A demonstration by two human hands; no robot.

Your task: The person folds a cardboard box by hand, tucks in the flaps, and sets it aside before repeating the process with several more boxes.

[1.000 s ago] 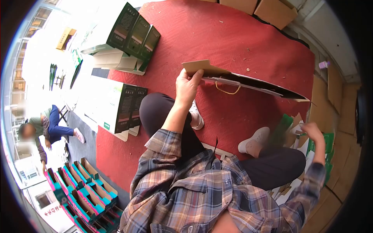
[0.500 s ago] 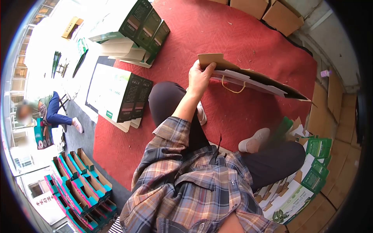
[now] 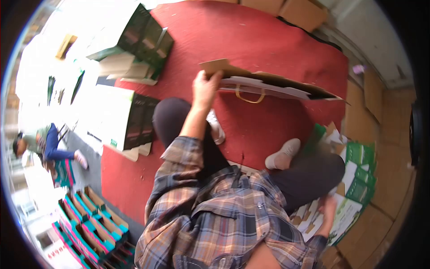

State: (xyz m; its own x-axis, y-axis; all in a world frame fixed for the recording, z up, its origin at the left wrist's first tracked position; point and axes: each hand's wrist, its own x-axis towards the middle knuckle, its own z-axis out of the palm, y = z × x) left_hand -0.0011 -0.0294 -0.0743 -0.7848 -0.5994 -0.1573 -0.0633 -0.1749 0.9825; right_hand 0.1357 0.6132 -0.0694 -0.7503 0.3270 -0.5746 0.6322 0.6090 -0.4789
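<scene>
My left hand (image 3: 205, 89) grips the left end of a partly folded cardboard box (image 3: 277, 85), thumb on its brown flap. The box is held above the red carpet (image 3: 268, 115), its edge towards me. A yellow cord handle (image 3: 251, 99) hangs from its near side. Low on the right, beside my knee, my right hand (image 3: 329, 211) is at a stack of green and white cartons (image 3: 347, 214). Its fingers are blurred and partly hidden, so its grip is unclear.
Dark green and white boxes (image 3: 141, 123) stand left of my knee. Teal and pink trays (image 3: 92, 224) are stacked at lower left. Another person (image 3: 45, 143) sits at far left, with a teal box. Brown cartons (image 3: 304, 13) line the back and right.
The view has turned, shifting most of the scene leftward. My right hand has come into sight at the carton stack. My left hand still holds the cardboard box.
</scene>
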